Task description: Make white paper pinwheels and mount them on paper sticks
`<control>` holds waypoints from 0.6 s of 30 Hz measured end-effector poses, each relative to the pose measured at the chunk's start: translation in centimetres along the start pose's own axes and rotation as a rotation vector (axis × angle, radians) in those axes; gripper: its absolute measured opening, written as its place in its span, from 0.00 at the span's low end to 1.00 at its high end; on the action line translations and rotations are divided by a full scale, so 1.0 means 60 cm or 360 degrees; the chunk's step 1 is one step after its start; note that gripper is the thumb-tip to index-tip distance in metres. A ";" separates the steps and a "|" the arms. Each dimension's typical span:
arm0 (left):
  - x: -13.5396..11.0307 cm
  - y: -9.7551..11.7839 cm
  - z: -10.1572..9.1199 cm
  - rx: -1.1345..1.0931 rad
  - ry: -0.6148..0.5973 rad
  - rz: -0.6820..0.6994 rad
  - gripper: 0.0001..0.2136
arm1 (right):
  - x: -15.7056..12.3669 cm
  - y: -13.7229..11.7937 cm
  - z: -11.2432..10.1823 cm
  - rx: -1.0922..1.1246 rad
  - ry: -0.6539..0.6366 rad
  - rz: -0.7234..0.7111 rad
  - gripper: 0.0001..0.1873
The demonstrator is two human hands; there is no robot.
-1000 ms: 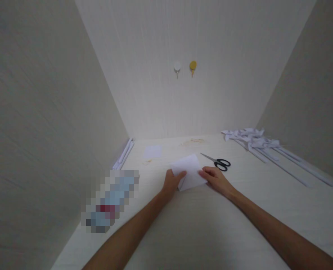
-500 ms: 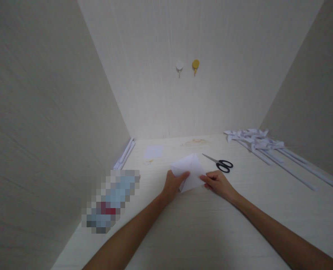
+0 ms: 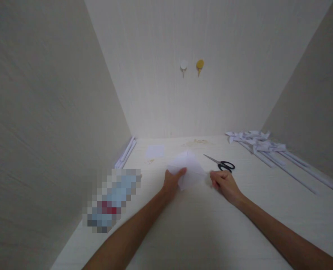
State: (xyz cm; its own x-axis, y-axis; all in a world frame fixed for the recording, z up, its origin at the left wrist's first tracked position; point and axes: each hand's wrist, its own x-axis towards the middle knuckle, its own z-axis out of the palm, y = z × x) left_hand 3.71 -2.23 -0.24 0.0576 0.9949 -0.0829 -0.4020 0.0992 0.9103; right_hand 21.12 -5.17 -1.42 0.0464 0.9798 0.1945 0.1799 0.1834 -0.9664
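While the left hand (image 3: 170,183) pinches the paper (image 3: 191,173) left of the scissors (image 3: 225,164), the right hand (image 3: 226,186) curls before them, its hold unclear; folding seems in hand, next calling for steadiness

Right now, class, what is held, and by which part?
The left hand holds the white paper by its left side; whether the right hand holds anything is unclear.

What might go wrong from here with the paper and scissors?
The right hand is close beside the scissors, so it might knock them. Only the left hand clearly grips the paper, so its far corner could slip or crease crooked.
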 end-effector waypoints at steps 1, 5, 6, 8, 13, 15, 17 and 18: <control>-0.002 0.003 0.000 -0.0112 -0.0106 -0.0083 0.19 | 0.006 0.002 0.001 0.0001 0.0069 0.0007 0.27; -0.016 0.013 -0.004 -0.0271 -0.0692 -0.0478 0.22 | 0.060 -0.008 0.024 -0.0138 0.0026 -0.0108 0.22; -0.020 0.015 -0.006 -0.0251 -0.0782 -0.0560 0.23 | 0.079 -0.015 0.036 -0.0196 -0.0044 -0.0186 0.21; -0.026 0.017 -0.009 -0.0183 -0.0952 -0.0684 0.22 | 0.119 -0.031 0.070 -0.0407 -0.0243 -0.0348 0.14; -0.028 0.022 -0.018 -0.0128 -0.1143 -0.0757 0.22 | 0.203 -0.057 0.180 -0.0711 -0.0413 -0.0600 0.03; -0.027 0.023 -0.022 -0.0107 -0.1190 -0.0776 0.22 | 0.224 -0.056 0.218 -0.0734 -0.0447 -0.0640 0.03; -0.026 0.022 -0.027 -0.0070 -0.1231 -0.0798 0.23 | 0.238 -0.050 0.249 -0.0753 -0.0486 -0.0670 0.03; -0.026 0.022 -0.029 -0.0045 -0.1252 -0.0809 0.24 | 0.242 -0.046 0.260 -0.0763 -0.0509 -0.0687 0.03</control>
State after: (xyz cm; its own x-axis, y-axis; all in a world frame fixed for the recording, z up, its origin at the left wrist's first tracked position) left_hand 1.51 -3.62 0.37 0.8300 0.5342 -0.1604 -0.1805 0.5295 0.8289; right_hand 5.96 9.82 1.48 -0.4028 0.8168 0.4130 0.5323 0.5761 -0.6202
